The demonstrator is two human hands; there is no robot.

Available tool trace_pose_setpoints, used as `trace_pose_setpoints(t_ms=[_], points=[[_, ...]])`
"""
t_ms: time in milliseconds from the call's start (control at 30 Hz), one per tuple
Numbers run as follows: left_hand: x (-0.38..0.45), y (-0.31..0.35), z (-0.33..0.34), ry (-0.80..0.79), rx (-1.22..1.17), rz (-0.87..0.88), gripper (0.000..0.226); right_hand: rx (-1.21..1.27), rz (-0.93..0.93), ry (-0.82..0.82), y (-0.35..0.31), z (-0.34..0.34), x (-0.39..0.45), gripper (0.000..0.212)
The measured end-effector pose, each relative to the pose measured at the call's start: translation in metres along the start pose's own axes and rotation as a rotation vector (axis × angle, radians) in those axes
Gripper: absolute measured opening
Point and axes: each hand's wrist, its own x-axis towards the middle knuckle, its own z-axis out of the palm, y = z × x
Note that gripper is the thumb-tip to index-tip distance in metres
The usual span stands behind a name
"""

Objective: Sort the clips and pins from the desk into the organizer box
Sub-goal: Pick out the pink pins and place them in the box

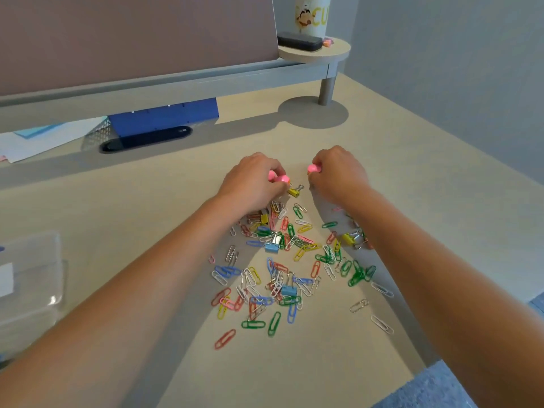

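Head view: pink binder clips (279, 178) are being pinched in the curled fingers of the left hand (251, 179). Another pink clip (312, 169) is being pinched by the right hand (338, 173). Coloured paper clips (282, 275) are lying scattered mid-desk (412, 160). The clear organizer box (29, 278) is sitting at the desk's left edge.

You are sitting at an office desk (147, 219): a partition panel (132, 33) is rising behind it, a cable slot (145, 139) is opening in its top, papers (38, 136) and scattered paper clips (273, 272) are lying around.
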Motion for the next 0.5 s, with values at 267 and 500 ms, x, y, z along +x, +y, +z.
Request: trace_pose_setpoints(t_ms=[267, 500], points=[[0.007, -0.001, 0.0, -0.018, -0.035, 0.026, 0.025, 0.107, 0.014, 0.028, 0.0, -0.005, -0.003, 0.023], [0.008, -0.001, -0.007, -0.016, -0.028, 0.014, 0.026, 0.199, -0.003, 0.097, -0.004, -0.009, -0.017, 0.02]])
